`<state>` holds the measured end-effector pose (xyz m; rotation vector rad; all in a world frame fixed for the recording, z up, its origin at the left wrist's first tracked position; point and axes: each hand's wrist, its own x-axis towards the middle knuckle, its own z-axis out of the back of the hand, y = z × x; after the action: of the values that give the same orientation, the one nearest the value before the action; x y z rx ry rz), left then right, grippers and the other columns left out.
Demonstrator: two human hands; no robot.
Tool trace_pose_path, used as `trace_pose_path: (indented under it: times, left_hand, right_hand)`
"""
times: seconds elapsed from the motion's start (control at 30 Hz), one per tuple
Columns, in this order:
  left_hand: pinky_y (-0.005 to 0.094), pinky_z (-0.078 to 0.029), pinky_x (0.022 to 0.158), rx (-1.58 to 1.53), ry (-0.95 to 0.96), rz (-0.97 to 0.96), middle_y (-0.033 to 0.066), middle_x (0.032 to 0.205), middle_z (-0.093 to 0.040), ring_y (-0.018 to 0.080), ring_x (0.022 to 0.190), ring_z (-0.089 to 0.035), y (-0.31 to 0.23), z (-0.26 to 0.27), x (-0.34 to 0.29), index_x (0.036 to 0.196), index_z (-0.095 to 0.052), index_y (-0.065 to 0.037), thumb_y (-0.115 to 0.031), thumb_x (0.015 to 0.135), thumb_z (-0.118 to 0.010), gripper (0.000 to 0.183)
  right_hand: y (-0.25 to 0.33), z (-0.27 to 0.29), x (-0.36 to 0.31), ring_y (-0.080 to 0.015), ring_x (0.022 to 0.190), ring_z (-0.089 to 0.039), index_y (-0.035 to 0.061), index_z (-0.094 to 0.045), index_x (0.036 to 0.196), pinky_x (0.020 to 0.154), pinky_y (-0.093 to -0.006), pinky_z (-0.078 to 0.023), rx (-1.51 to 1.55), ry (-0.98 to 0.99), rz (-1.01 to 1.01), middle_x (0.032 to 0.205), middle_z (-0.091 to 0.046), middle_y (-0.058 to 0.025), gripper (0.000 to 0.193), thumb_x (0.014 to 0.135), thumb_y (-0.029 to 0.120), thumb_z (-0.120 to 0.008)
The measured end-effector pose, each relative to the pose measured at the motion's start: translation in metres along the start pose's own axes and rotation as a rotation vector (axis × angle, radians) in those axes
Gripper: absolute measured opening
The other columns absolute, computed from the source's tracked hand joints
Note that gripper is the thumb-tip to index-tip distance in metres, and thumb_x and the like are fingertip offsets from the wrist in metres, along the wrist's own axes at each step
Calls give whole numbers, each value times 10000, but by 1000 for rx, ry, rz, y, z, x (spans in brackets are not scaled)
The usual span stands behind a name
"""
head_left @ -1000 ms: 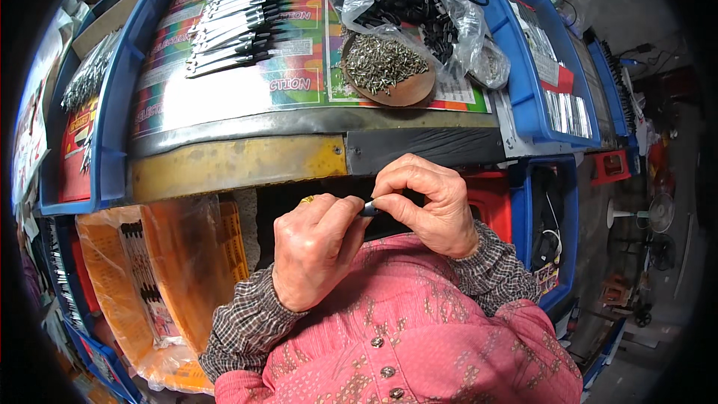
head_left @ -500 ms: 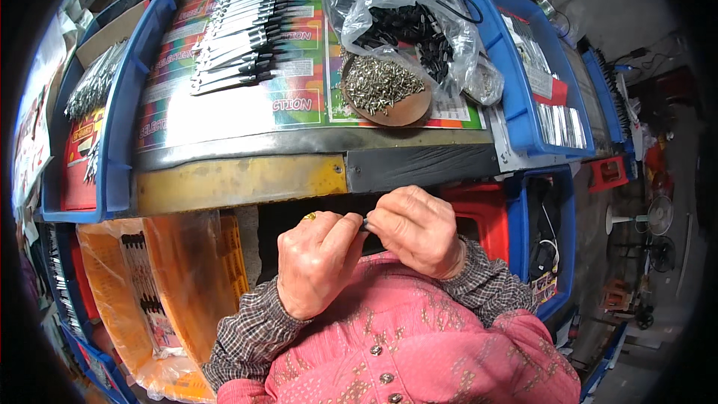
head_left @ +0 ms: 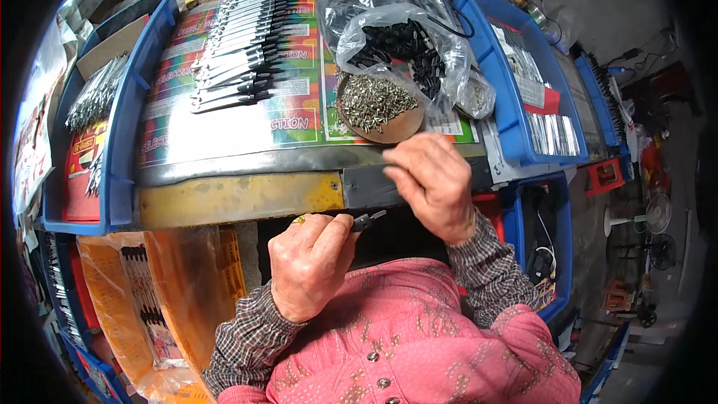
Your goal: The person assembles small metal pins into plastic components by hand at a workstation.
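Note:
My left hand (head_left: 308,262) is closed around a small black plastic piece (head_left: 364,221); a thin pale metallic tip sticks out of it to the right. Over the table's front edge, just below a round dish (head_left: 395,133) of small metal pins (head_left: 374,103), is my right hand (head_left: 435,183). It is slightly blurred, its fingers bent and the thumb a little apart, with nothing visible between them. Behind the dish, a clear plastic bag (head_left: 351,41) holds many black plastic pieces (head_left: 428,63). A long row of white and silver sticks with black ends (head_left: 243,52) lies on the table.
Blue trays with silver strips (head_left: 553,135) and thin metal rods (head_left: 97,90) flank the table (head_left: 239,209). Below left stands an orange crate (head_left: 179,284) lined with plastic. Another blue bin (head_left: 565,254) sits below right. Black cables (head_left: 471,26) run behind the bag.
My right hand has left my left hand and moved up and right toward the dish. The black piece's metallic tip now shows. My left hand stays nearly in place.

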<state>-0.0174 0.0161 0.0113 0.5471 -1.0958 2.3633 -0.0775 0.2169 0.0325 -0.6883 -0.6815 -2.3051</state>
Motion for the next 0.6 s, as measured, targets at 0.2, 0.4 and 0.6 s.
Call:
trace_pose_path:
  times: [0.2,0.4,0.6]
  left_hand:
    - [347,-459,534,-15,-13,41,106,689,-573,265,593,-581,8,3,-3,877,-624,-16,30,682,-731,227]
    - [351,-457,533,-16,12,78,110,685,-570,271,592,-578,13,3,-3,875,-624,-14,27,683,-733,225]
    - [354,-453,533,-24,18,92,110,682,-570,271,587,-573,14,0,-3,873,-623,-14,25,685,-736,223]
  right_hand:
    - [-18,-10,10,-294,982,-551,31,-665,1007,838,-394,-460,-71,50,-97,969,-613,-91,326,689,18,-733]
    - [-22,-18,9,-296,965,-547,16,-675,968,845,-396,-452,-130,70,-94,952,-612,-91,287,689,42,-740]
    - [-21,-19,10,-288,946,-550,15,-677,920,823,-388,-455,-122,49,-105,919,-613,-87,249,682,40,-744]
